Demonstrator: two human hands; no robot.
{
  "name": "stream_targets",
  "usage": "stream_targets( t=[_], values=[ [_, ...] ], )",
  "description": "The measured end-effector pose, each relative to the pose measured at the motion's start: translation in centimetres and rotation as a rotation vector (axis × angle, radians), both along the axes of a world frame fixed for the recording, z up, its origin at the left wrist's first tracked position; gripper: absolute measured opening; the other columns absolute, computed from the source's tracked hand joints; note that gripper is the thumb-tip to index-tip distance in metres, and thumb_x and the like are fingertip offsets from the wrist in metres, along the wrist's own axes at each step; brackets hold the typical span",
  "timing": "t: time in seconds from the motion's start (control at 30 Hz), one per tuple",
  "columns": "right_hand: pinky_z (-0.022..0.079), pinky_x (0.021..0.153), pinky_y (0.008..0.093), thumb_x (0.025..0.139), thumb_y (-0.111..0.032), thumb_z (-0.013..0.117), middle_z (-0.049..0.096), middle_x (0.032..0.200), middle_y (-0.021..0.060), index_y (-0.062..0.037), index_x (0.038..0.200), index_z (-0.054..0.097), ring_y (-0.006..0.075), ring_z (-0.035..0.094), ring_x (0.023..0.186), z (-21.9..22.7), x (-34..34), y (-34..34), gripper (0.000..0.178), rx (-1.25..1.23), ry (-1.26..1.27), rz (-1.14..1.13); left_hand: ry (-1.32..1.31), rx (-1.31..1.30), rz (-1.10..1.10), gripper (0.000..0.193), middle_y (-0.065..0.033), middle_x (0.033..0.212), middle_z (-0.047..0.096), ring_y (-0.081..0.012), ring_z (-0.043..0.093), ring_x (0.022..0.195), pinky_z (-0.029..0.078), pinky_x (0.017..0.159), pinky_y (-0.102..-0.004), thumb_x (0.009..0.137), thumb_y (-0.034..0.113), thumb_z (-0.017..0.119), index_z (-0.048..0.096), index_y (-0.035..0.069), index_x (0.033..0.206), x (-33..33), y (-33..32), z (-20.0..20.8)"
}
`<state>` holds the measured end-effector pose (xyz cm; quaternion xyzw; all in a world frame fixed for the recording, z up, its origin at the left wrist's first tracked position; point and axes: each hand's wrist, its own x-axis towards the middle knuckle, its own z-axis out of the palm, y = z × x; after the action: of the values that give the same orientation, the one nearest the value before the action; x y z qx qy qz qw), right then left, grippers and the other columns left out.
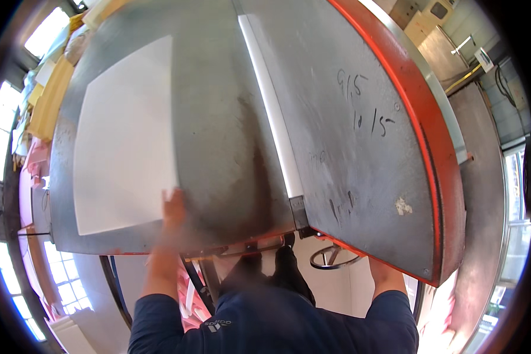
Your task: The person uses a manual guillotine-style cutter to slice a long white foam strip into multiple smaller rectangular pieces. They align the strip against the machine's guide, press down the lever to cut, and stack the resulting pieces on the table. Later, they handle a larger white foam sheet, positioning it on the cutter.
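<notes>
A white rectangular sheet lies flat on the left part of a worn grey metal table. My left hand, blurred, is at the sheet's lower right edge with its fingers stretched out. Whether they press on the sheet or the metal beside it I cannot tell. To the right of that hand, a long white strip runs along the table, ending at a small dark metal block by the near edge. My right forearm reaches under the table's right part, which hides the hand.
A metal handwheel sits under the near edge. Red trim borders the table's right side. Yellow and pink foam pieces are stacked at the left. A dark brown stain marks the metal. Handwritten marks cover the right panel.
</notes>
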<state>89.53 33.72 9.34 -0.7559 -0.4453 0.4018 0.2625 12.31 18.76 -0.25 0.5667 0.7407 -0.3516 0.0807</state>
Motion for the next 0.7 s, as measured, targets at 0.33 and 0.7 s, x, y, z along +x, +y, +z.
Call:
stream_targets(
  t=[0.33,0.7],
  values=[
    [0.047,0.065,0.0481,0.085,-0.019,0.068,0.060,0.068,0.0104,-0.0084,0.069,0.058,0.0327,0.061,0.069,-2.2,-1.8,-0.3,0.022,0.038,0.007,-0.042,0.022,0.309,0.718,0.070,-0.0130,0.156,0.046,-0.0294,0.043,0.144,0.038,0.115,-0.0484,0.087,0.042,0.072,0.052,0.009,0.145,-11.0,-1.3,12.0],
    [0.042,0.059,0.0475,0.079,-0.011,0.068,0.053,0.059,0.0113,-0.0116,0.051,0.046,0.0344,0.056,0.061,0.5,-17.7,-9.8,0.035,0.685,-0.654,0.724,-0.615,0.585,0.482,0.050,-0.0099,0.135,0.062,-0.0332,0.060,0.122,0.051,0.099,-0.0450,0.082,0.032,0.077,0.063,0.012,0.127,12.8,-2.8,2.9]
  ],
)
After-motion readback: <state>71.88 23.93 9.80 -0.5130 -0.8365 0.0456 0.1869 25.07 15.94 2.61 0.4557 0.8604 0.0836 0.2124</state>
